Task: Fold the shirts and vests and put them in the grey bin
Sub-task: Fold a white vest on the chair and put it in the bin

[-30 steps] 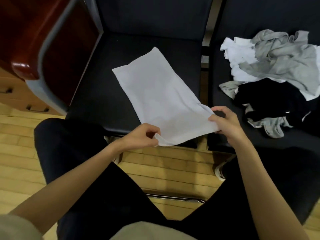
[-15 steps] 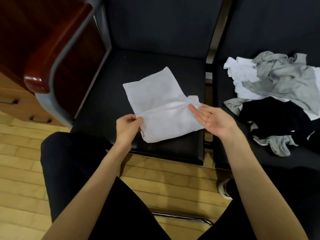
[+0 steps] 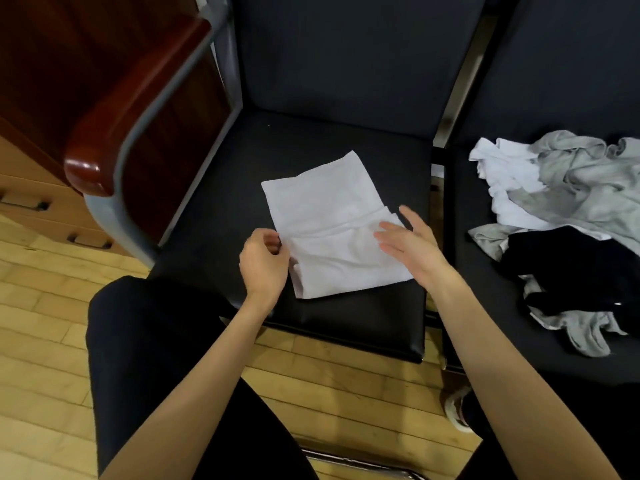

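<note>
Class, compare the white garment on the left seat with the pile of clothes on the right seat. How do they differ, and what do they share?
The white garment lies flat and folded; the pile of clothes is crumpled and tangled. The garment is a single white piece; the pile mixes white, grey and black pieces. The left hand and the right hand are at the garment; no hand is at the pile. Both rest on dark seat cushions.

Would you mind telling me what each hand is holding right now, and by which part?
The left hand pinches the white garment at its left edge, by the fold. The right hand is open over the garment's right side, gripping nothing.
</note>
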{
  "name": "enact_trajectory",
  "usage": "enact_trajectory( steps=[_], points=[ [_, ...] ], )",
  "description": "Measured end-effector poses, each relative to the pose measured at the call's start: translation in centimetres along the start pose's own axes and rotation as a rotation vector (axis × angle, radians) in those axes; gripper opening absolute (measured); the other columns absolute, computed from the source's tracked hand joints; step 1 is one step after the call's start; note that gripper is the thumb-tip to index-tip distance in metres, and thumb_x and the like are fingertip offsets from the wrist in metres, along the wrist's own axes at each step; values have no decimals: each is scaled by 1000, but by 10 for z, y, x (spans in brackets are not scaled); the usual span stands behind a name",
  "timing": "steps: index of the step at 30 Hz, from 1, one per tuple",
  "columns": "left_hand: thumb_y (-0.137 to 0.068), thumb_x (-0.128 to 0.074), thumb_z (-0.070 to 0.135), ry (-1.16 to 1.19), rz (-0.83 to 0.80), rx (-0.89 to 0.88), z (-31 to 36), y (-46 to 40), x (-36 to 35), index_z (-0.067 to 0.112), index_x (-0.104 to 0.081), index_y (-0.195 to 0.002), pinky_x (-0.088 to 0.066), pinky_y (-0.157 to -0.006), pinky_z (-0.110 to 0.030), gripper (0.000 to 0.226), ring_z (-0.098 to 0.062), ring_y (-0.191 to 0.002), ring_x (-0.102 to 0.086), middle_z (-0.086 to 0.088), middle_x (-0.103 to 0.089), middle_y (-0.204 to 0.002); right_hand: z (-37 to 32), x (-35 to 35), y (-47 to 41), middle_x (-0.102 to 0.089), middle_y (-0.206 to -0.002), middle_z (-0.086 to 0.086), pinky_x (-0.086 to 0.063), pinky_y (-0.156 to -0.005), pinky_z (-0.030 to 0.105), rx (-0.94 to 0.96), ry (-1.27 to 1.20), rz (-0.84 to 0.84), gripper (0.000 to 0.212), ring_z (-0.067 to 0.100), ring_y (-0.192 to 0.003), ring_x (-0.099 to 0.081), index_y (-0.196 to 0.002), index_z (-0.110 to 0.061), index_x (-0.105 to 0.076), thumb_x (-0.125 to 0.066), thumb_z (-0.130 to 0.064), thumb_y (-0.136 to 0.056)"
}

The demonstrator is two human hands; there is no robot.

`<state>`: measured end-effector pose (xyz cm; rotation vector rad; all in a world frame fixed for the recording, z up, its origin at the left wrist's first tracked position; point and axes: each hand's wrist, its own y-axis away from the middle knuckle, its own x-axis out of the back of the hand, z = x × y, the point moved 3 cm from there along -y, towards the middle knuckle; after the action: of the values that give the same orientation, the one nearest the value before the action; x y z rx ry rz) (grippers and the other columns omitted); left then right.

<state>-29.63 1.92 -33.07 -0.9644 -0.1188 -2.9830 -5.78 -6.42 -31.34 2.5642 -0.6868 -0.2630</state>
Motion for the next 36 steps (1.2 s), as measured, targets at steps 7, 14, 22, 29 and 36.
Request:
enact_trajectory(
  steps=[7, 14, 22, 29, 36],
  points=[
    [-89, -68, 34, -361, -456, -827, 5, 38, -3, 12, -66, -121, -31, -113, -29, 39, -17, -130, -49, -1, -63, -128, 20, -1, 25, -43, -146, -3, -31, -108, 20, 339, 943, -369, 67, 12, -139, -35, -146, -16, -38, -59, 0, -85],
    [-82, -62, 6, -492, -534, -681, 2, 47, -3, 11, -64, -118, -52, -89, -33, 36, -22, -102, -63, -3, -67, -108, 37, 4, 29, -31, -154, -5, -14, -120, 27, 470, 1147, -388, 62, 8, -145, -18, -145, -18, -41, -62, -13, -87],
    [-71, -68, 14, -308, -596, -433, 19, 48, 17, 14, -64, -70, -34, -50, -12, 5, -10, -53, -50, 4, -54, -56, 39, 33, 27, -66, -117, 2, -28, -103, 29, 736, 1341, -16, 37, 27, -113, -57, -115, -12, -67, -67, -7, -78],
    [-69, -66, 30, -49, -639, -245, 7, 66, 56, 16, -70, -79, -47, -59, -29, 18, -18, -70, -62, -3, -66, -74, -5, 39, 63, -67, -78, 9, -47, -65, 29, 462, 699, -179, 12, 15, -72, -61, -80, -8, -69, -69, 4, -78],
    [-91, -57, 15, 429, -308, 265, 14, 29, 55, 9, -62, -109, -56, -73, -31, 20, -15, -91, -65, -2, -66, -99, -18, 4, 18, -68, -103, 11, -55, -81, 39, 384, 357, 1, 18, 24, -95, -67, -104, -11, -64, -67, -22, -90]
  ],
)
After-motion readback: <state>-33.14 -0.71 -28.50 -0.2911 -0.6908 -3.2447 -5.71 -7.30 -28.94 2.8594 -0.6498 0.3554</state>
